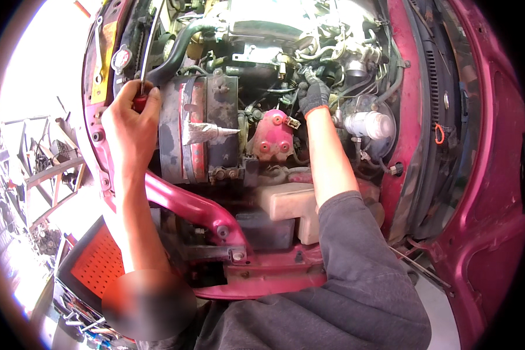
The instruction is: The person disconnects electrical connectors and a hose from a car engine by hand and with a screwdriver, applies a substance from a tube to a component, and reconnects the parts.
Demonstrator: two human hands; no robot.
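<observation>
My bare left hand (131,119) is closed around the red handle of a screwdriver-like tool (150,49). Its long thin metal shaft points up toward the far side of the engine bay, beside a thick black hose (184,46). Farther right, my right hand (314,96) wears a dark glove with an orange cuff. It reaches down among hoses and wires on the engine, just beyond a red metal bracket (274,135). The right fingertips are partly hidden, so what they touch is unclear. Between my arms lies a large black cylindrical housing (224,108) with a red band.
A wrench (97,55) and a radiator cap (121,59) lie at the left edge. The white brake fluid reservoir (370,125) stands right of my glove. Nearer are a beige plastic tank (280,201) and a magenta body rail (186,204). An orange crate (93,262) sits lower left.
</observation>
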